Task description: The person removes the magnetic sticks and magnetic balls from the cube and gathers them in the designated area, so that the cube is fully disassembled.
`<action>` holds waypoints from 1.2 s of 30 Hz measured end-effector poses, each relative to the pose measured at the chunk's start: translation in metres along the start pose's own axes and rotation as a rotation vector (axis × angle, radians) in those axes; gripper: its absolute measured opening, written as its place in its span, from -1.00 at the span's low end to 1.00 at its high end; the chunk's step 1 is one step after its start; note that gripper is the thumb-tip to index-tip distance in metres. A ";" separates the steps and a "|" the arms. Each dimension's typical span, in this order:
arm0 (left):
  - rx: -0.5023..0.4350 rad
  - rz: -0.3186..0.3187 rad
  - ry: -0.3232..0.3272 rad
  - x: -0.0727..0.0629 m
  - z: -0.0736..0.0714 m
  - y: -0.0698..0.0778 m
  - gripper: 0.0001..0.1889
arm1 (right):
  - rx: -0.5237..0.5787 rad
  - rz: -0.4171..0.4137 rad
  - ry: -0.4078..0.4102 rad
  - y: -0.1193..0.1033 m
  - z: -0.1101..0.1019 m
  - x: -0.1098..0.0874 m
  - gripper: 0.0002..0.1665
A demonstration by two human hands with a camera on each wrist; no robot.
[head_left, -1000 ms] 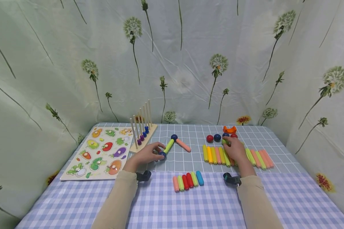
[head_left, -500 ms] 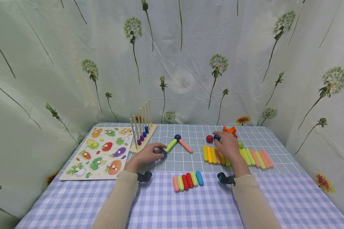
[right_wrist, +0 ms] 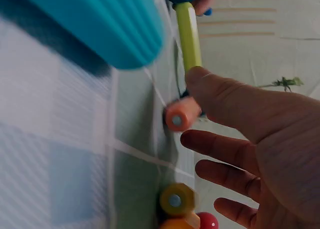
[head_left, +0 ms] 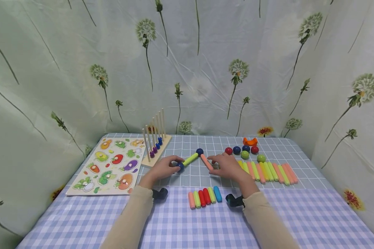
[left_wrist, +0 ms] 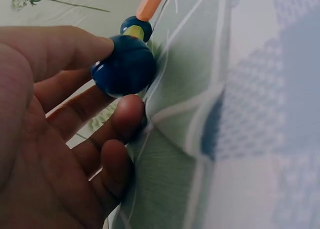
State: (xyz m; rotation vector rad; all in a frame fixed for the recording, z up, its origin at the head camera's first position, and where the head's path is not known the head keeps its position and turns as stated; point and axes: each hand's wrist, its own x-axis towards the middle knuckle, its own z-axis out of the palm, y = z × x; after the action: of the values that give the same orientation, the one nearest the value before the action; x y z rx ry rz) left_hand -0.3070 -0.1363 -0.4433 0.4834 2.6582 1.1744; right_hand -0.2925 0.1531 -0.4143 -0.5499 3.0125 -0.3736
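My left hand (head_left: pixel 166 168) pinches a dark blue ball (left_wrist: pixel 125 66) between thumb and fingers, low over the table. A lime green stick (head_left: pixel 190 159) runs from that ball to a second dark blue ball (head_left: pixel 199 151), and a salmon pink stick (head_left: pixel 206 162) extends from there toward my right hand (head_left: pixel 229 167). In the right wrist view, the thumb and fingers of that hand are spread apart on either side of the salmon stick's end (right_wrist: pixel 179 116), which shows a small metal disc. Whether they touch it I cannot tell.
Several coloured sticks lie in a row (head_left: pixel 272 172) at right, with red, blue and green balls (head_left: pixel 245 154) and an orange curved piece (head_left: pixel 250 141) behind. More short sticks (head_left: pixel 206 196) lie in front. A vegetable puzzle board (head_left: pixel 109 166) and a peg stand (head_left: pixel 156 152) are at left.
My right hand has come left from the balls to the salmon stick. My left hand, still gripping the blue ball, has shifted slightly right, and the joined sticks have swung right.
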 end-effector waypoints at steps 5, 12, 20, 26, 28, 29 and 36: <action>-0.004 0.008 -0.013 0.001 0.002 -0.001 -0.66 | -0.087 -0.008 -0.003 -0.004 0.010 0.005 -0.18; -0.020 0.020 -0.003 0.000 0.004 0.000 -0.67 | -0.070 -0.016 0.011 -0.006 0.010 0.005 -0.27; -0.020 0.021 0.007 0.000 0.005 -0.001 -0.67 | 0.105 0.095 -0.009 -0.008 0.006 0.002 -0.31; -0.010 0.017 0.005 0.001 0.005 0.000 -0.67 | 0.106 0.131 -0.024 -0.007 0.005 0.000 -0.30; -0.013 0.010 0.003 0.000 0.005 0.000 -0.67 | 0.098 0.135 -0.028 -0.006 0.005 0.000 -0.31; -0.015 0.007 0.004 0.000 0.005 0.000 -0.67 | 0.094 0.136 -0.032 -0.006 0.005 0.000 -0.32; -0.019 -0.005 0.004 0.000 0.005 0.000 -0.67 | 0.087 0.139 -0.020 -0.004 0.003 -0.001 -0.44</action>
State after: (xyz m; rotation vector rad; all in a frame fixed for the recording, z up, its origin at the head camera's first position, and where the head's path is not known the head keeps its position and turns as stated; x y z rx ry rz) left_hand -0.3055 -0.1330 -0.4470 0.4713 2.6476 1.2000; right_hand -0.2896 0.1487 -0.4162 -0.3339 2.9760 -0.4837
